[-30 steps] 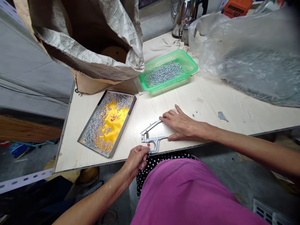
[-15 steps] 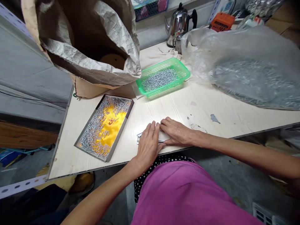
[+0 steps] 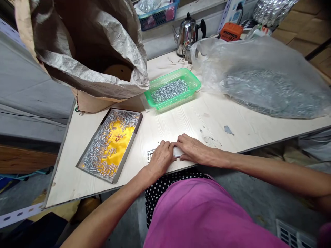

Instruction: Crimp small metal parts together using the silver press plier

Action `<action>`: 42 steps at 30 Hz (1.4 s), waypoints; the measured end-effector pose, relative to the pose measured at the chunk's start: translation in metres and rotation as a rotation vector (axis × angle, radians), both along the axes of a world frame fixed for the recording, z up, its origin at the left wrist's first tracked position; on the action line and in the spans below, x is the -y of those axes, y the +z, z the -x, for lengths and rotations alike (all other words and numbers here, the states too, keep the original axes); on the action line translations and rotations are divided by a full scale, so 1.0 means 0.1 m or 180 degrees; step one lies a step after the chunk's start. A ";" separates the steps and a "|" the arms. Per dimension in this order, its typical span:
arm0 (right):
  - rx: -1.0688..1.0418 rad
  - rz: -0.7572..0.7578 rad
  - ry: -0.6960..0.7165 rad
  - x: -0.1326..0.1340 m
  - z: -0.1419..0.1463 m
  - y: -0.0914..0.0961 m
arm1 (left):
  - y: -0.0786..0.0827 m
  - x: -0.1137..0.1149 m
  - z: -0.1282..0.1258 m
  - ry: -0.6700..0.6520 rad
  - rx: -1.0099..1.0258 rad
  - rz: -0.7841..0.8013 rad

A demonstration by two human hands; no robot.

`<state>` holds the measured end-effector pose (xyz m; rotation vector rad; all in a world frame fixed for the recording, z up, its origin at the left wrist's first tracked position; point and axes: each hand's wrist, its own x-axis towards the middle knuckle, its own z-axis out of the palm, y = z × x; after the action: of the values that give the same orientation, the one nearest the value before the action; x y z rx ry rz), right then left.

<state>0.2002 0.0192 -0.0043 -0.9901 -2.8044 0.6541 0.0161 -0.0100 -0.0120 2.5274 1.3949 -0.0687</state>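
A narrow, flat metal plate lies along the front of the table, its left end with small holes showing past my fingers. My left hand is closed over its left part, fingers bent down onto it. From the right, my right hand grips the same plate between thumb and fingers. The fingertips of both hands almost meet, and much of the plate is hidden beneath them. To the left sits a shallow tray with a yellow cloth bottom and many small silvery springs.
A green plastic basket of small metal pieces stands behind my hands. A large paper sack rises at back left. The clear plastic bag fills the right side. A steel kettle and an orange box stand at the back.
The whole view has shifted a little, so the table things appear lower and farther left. My fingers are more bent, and more of the plate's left end shows.
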 end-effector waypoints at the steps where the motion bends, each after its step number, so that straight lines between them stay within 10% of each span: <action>1: -0.0031 0.0017 -0.0020 0.01 0.00 -0.01 | -0.01 0.02 0.00 0.0007 0.0038 -0.0019; 14: -0.0128 -0.0203 -0.0014 -0.01 0.06 -0.24 | -0.18 0.08 0.09 0.0095 0.0397 -0.0312; 20: -0.0223 0.0245 0.0385 -0.33 -0.17 -0.17 | -0.25 0.49 -0.03 0.0473 0.0688 -0.0954; 33: 0.0235 -0.0981 -0.0240 -0.64 0.41 -0.21 | -0.47 0.81 -0.30 0.0287 0.0906 -0.0790; 42: -0.0274 -0.0999 0.1467 -0.24 0.84 0.14 | -0.50 0.80 -0.26 0.0289 0.1205 -0.0728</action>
<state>0.1164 0.0429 0.0094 -0.2565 -2.9447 0.2635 0.0425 -0.0900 -0.0624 2.4702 1.4204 0.5856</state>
